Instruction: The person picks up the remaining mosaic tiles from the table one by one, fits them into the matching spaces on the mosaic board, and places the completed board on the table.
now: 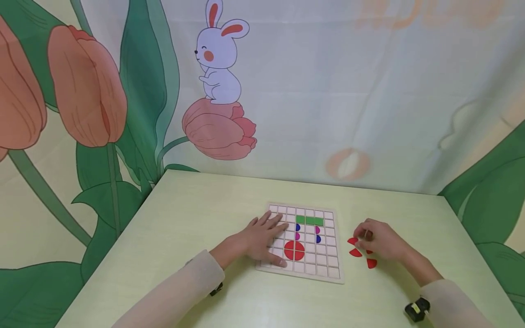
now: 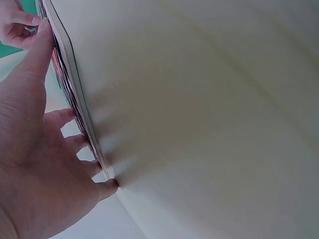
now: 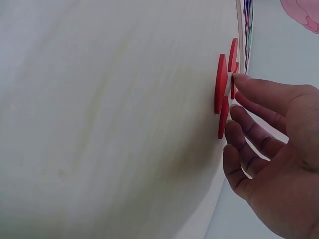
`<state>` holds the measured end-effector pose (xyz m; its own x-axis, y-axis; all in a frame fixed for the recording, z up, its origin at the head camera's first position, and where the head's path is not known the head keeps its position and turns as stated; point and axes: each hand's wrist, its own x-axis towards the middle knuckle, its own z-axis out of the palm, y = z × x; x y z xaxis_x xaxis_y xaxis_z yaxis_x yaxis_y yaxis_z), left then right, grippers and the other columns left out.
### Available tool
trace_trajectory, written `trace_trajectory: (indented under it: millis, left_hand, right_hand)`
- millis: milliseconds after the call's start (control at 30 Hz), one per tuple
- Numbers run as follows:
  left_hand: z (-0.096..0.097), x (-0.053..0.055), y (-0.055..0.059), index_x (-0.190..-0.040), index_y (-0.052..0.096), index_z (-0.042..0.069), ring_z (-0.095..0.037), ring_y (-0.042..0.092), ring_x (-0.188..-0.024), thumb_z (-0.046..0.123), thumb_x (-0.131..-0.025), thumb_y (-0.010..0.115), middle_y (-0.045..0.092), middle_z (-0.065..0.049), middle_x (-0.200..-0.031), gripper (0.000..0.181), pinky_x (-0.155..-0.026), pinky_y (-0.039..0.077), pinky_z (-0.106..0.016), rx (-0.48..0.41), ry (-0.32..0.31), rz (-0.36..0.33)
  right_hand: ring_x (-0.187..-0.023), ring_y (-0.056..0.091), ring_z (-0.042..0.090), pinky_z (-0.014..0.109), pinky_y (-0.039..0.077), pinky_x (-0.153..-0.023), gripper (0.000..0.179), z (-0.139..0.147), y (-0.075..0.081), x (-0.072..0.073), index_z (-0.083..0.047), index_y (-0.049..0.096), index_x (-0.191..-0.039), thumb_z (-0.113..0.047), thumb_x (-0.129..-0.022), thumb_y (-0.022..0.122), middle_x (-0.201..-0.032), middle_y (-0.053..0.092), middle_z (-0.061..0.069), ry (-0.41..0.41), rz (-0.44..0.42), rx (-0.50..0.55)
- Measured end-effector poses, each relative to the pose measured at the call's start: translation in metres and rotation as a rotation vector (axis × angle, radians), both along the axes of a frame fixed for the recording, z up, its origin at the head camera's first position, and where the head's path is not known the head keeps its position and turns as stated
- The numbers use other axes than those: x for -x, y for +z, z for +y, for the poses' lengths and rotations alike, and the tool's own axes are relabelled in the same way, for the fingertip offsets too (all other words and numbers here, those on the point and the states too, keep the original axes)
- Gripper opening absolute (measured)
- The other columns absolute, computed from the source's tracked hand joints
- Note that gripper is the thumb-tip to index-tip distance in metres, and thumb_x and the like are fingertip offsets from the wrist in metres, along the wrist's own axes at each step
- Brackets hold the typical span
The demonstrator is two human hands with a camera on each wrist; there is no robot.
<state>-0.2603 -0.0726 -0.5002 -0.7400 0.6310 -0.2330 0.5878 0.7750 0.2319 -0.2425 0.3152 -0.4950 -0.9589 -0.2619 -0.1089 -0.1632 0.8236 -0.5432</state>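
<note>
Across the left part of a white gridded board (image 1: 324,260), my left hand (image 1: 259,239) rests with its fingers spread. On the board are a red circle (image 1: 294,250) made of quarter pieces, a green strip (image 1: 309,221), and small blue and magenta half-circles. Right of the board, my right hand (image 1: 383,239) pinches a red quarter-circle piece (image 1: 352,240) between thumb and index finger, low over the table. Its other fingers are loosely bent in the right wrist view. More red pieces (image 3: 221,82) lie just beside the fingertips; the hand partly covers one in the head view.
The board and the loose pieces lie on a pale yellow table (image 1: 197,200). Behind its far edge hangs a curtain (image 1: 303,91) printed with a rabbit and tulips. A black device (image 1: 417,310) is strapped at the right wrist.
</note>
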Motion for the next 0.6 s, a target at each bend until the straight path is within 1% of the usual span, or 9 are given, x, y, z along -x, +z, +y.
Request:
trace_trajectory:
  millis: [267, 433, 600]
  left_hand:
    - [0.0006, 0.0000, -0.0010, -0.172, 0.017, 0.028, -0.035, -0.004, -0.164, 0.082, -0.083, 0.069, 0.002, -0.002, -0.180, 0.116, -0.129, 0.010, -0.061, 0.003, 0.005, 0.000]
    - [0.0013, -0.0003, -0.0010, -0.172, 0.018, 0.028, -0.035, -0.004, -0.164, 0.082, -0.082, 0.069, 0.002, -0.002, -0.180, 0.116, -0.129, 0.011, -0.061, 0.009, 0.006, 0.002]
    - [0.0012, 0.0000, -0.0017, -0.172, 0.018, 0.027, -0.035, -0.004, -0.164, 0.082, -0.082, 0.068, 0.002, -0.002, -0.179, 0.116, -0.129, 0.010, -0.061, 0.007, 0.008, 0.002]
  right_hand:
    - [-0.085, 0.057, 0.021, 0.028, 0.055, -0.062, 0.018, 0.0013, -0.0043, 0.0012, -0.010, 0.072, -0.104, -0.011, -0.091, 0.085, -0.095, 0.060, 0.002, 0.004, 0.017, 0.005]
    - [-0.085, 0.056, 0.021, 0.029, 0.055, -0.062, 0.020, 0.0015, -0.0052, 0.0005, -0.009, 0.070, -0.104, -0.011, -0.091, 0.084, -0.095, 0.060, 0.003, -0.009, 0.006, 0.023]
    - [-0.083, 0.058, 0.022, 0.029, 0.056, -0.064, 0.023, 0.0002, -0.0066, -0.0015, -0.008, 0.066, -0.104, -0.009, -0.091, 0.084, -0.093, 0.062, 0.003, -0.025, -0.007, 0.049]
